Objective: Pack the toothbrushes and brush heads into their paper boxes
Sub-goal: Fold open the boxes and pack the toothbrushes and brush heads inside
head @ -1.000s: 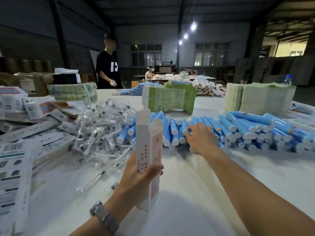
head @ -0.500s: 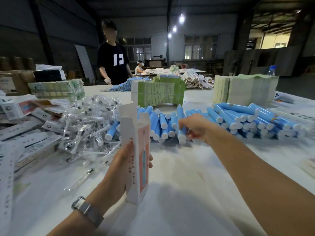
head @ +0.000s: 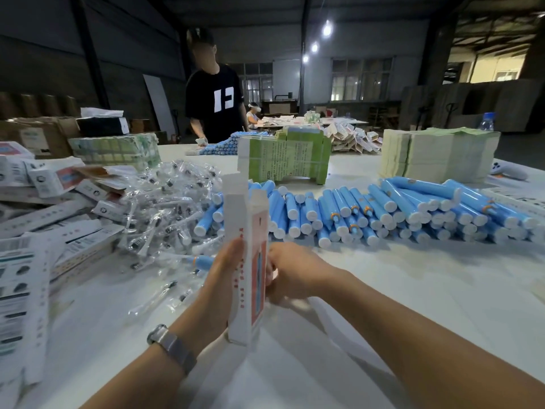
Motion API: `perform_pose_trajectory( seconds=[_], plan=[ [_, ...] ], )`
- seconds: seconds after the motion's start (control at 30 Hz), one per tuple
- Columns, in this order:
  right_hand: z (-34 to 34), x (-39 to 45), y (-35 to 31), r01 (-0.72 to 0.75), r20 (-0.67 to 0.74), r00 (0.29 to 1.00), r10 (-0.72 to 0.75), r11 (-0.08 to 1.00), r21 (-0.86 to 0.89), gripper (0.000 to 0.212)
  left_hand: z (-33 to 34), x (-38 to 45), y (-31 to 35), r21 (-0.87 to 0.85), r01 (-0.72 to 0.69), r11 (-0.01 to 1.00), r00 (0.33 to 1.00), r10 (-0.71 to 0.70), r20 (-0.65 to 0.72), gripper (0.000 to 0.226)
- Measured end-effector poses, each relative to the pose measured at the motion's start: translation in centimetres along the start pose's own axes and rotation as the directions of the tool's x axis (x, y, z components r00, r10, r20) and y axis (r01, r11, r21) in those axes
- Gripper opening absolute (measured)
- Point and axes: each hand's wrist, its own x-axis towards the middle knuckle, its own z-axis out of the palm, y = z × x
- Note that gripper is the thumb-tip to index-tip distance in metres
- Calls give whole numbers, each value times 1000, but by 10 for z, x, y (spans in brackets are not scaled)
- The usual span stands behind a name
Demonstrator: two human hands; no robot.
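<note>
Back from the blue toothbrush pile (head: 383,214), the right hand (head: 295,273) now sits against the box; whether it holds anything I cannot tell. Left to right: bagged brush heads (head: 165,208) look slippery; the left hand (head: 221,287) clasps the upright paper box (head: 249,261) mid-height, light card that would crush if squeezed.

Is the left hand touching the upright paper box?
Touching. The head view shows the left hand wrapped around the paper box, fingers pressed against its side.

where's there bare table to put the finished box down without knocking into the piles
Bare table runs wide on the right, between the right forearm and the blue toothbrush pile. A smaller patch lies near the left wrist, below the bagged brush heads. The left edge is crowded with flat printed boxes; beyond the paper box the piles sit tight.
</note>
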Motion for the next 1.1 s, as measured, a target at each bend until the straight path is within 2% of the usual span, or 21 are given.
perform_pose_trajectory(
  seconds=[0.07,0.13,0.2,0.23,0.27,0.33,0.4,0.57,0.63,0.67,0.73,0.8,0.87,0.97,1.1],
  plan=[
    [-1,1,0,6,-52,999,-4,999,36,12,-2,0,0,-8,-12,1000,1000,12,22,83],
    [-9,2,6,-22,-183,982,39,995,93,32,-5,-1,1,-26,-14,1000,1000,15,25,92],
    [-22,-1,13,-36,-285,952,110,967,253,45,-8,0,1,-26,-22,999,999,23,22,97],
    [-30,-4,15,1,-313,941,131,921,389,42,-9,0,1,-27,-25,999,999,26,28,100],
    [-37,-7,16,71,-347,927,145,838,542,33,-9,0,1,-32,-23,999,999,24,28,103],
    [-53,-15,15,232,-394,905,164,587,776,10,-10,1,0,-49,-5,999,1000,7,24,107],
    [-65,-22,9,295,-361,923,135,357,886,20,-11,1,-1,-60,14,998,1000,-13,27,108],
    [-76,-35,-18,303,-290,950,115,-111,947,25,-11,1,-1,-28,3,1000,1000,-2,31,111],
    [-83,-40,-24,324,-304,945,118,-225,919,27,-12,0,0,-18,5,1000,999,-4,38,110],
    [-88,-42,-26,352,-329,935,135,-234,906,26,-13,0,1,-6,3,1000,999,-3,43,108],
    [-97,-46,-25,472,-436,875,209,-169,865,20,-14,-1,1,8,-2,1000,999,1,45,109],
    [-110,-50,-18,616,-574,766,291,-78,783,10,-15,-1,2,15,-5,1000,999,5,47,114],
    [-122,-55,-12,707,-664,669,334,-13,707,11,-15,-2,3,21,-12,1000,998,11,55,117],
    [-129,-62,-6,742,-737,595,320,134,657,12,-13,-2,4,47,-21,999,998,18,64,114],
    [-122,-63,-13,711,-796,545,264,358,606,14,-10,-2,3,100,-42,994,995,34,89,104]
  ],
)
